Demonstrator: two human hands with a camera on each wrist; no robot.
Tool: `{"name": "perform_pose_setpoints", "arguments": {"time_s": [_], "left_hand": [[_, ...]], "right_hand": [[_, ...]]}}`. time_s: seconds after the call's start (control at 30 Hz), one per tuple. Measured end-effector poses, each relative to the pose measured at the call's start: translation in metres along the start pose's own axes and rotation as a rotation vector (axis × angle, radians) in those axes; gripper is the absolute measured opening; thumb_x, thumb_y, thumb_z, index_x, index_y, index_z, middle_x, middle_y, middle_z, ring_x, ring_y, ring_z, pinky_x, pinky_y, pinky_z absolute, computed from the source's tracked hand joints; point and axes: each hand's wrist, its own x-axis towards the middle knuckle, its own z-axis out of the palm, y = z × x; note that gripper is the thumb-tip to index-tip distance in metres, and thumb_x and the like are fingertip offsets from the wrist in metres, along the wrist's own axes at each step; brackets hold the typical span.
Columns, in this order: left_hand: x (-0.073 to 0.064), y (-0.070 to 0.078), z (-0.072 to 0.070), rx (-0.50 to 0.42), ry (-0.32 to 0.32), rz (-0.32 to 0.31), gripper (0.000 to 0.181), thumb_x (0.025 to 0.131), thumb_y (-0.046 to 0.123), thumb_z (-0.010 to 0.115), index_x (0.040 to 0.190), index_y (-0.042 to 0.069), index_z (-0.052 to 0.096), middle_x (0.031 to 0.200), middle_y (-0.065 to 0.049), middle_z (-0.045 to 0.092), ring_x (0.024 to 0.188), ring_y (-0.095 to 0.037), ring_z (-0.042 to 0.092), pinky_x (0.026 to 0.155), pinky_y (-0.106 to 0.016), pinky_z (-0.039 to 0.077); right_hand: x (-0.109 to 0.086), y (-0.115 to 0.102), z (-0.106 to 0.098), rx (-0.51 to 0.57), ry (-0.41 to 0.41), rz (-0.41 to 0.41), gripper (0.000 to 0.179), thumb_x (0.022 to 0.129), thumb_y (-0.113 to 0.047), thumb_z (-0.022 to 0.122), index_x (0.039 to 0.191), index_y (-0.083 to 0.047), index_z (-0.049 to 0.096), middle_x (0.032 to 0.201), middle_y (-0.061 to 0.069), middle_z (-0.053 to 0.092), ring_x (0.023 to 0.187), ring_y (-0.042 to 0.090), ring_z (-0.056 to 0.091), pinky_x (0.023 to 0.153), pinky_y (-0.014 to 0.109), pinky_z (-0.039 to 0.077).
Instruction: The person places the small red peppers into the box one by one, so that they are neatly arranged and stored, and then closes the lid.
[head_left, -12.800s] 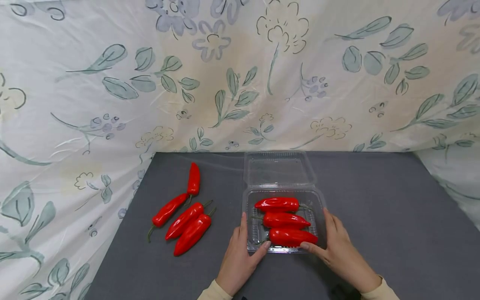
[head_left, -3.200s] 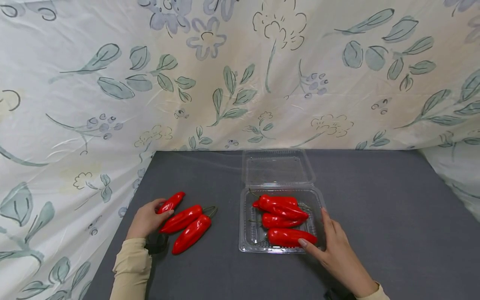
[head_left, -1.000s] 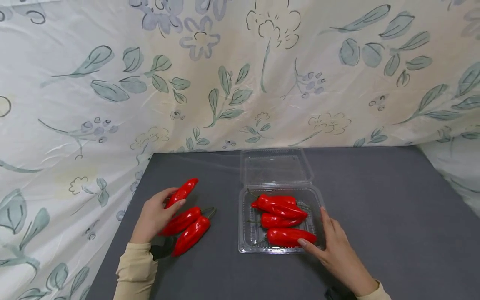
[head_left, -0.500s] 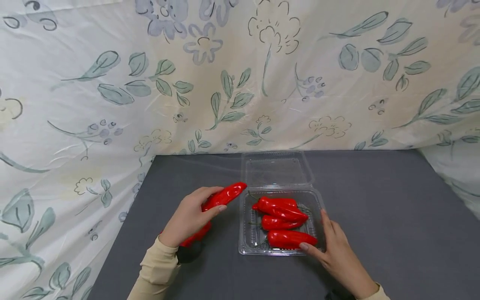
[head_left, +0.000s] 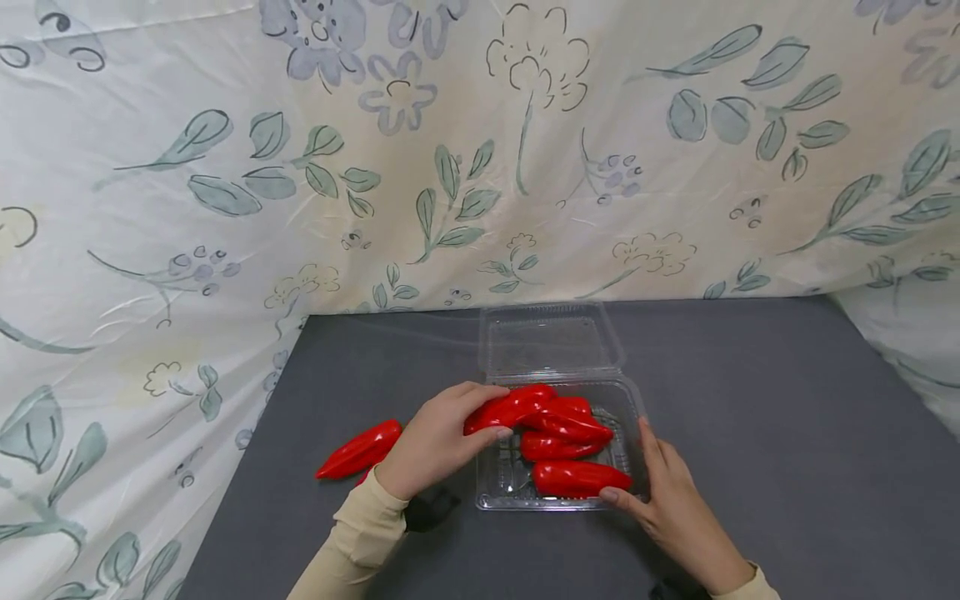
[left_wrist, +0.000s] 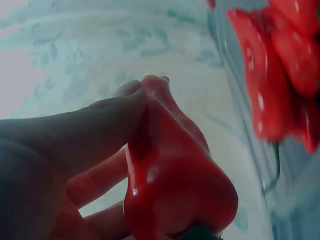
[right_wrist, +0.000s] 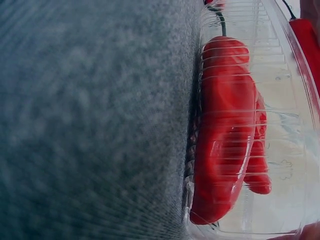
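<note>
My left hand (head_left: pixel 438 433) grips a red pepper (head_left: pixel 491 414) over the left part of a clear plastic clamshell container (head_left: pixel 517 505). In the left wrist view, thumb and fingers close around this pepper (left_wrist: pixel 175 170), its green stem end toward the camera. Several red peppers lie inside the container; the front one (head_left: pixel 577 479) is apart from the heap behind it. My right hand (head_left: pixel 671 500) rests against the container's right wall, fingers extended, thumb at the front rim. Through the ribbed wall, the right wrist view shows a pepper (right_wrist: pixel 225 125) inside.
Two more peppers are on the grey cloth left of my left hand: one in plain sight (head_left: pixel 360 450), the other mostly hidden by the hand. The container's lid (head_left: pixel 551 337) lies back, hinged open. A floral curtain (head_left: pixel 450 167) hangs along the table's back and left sides.
My left hand has picked a pepper off the left group and carried it right, over the container. Earlier, another pepper came into the container. The right hand has stayed at the container.
</note>
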Motion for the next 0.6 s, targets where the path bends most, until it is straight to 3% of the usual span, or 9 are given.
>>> {"name": "perform_pose_setpoints", "arguments": {"time_s": [0.13, 0.43, 0.6], "left_hand": [[0.009, 0.011, 0.014, 0.036, -0.042, 0.089, 0.048, 0.083, 0.032, 0.075, 0.126, 0.017, 0.061, 0.111, 0.001, 0.065, 0.090, -0.010, 0.059, 0.072, -0.021, 0.051], [0.017, 0.027, 0.040, 0.120, -0.154, 0.163, 0.048, 0.085, 0.035, 0.072, 0.128, 0.017, 0.060, 0.116, 0.000, 0.064, 0.098, -0.013, 0.060, 0.083, -0.024, 0.052], [0.014, 0.030, 0.052, 0.143, -0.158, 0.226, 0.047, 0.085, 0.036, 0.072, 0.126, 0.018, 0.061, 0.115, 0.002, 0.065, 0.099, -0.011, 0.061, 0.085, -0.024, 0.052]], "right_hand": [[0.000, 0.001, 0.000, -0.004, -0.004, 0.006, 0.109, 0.077, -0.053, 0.072, 0.152, 0.000, 0.014, 0.127, 0.033, 0.046, 0.111, 0.048, 0.048, 0.080, 0.064, 0.047], [0.000, 0.001, -0.003, 0.000, -0.043, 0.053, 0.101, 0.082, -0.056, 0.065, 0.152, -0.003, 0.015, 0.131, 0.030, 0.045, 0.116, 0.047, 0.045, 0.080, 0.064, 0.048], [-0.003, 0.004, -0.002, 0.050, 0.032, -0.022, 0.080, 0.092, -0.039, 0.060, 0.150, 0.001, 0.021, 0.131, 0.029, 0.045, 0.116, 0.045, 0.044, 0.084, 0.066, 0.044]]}}
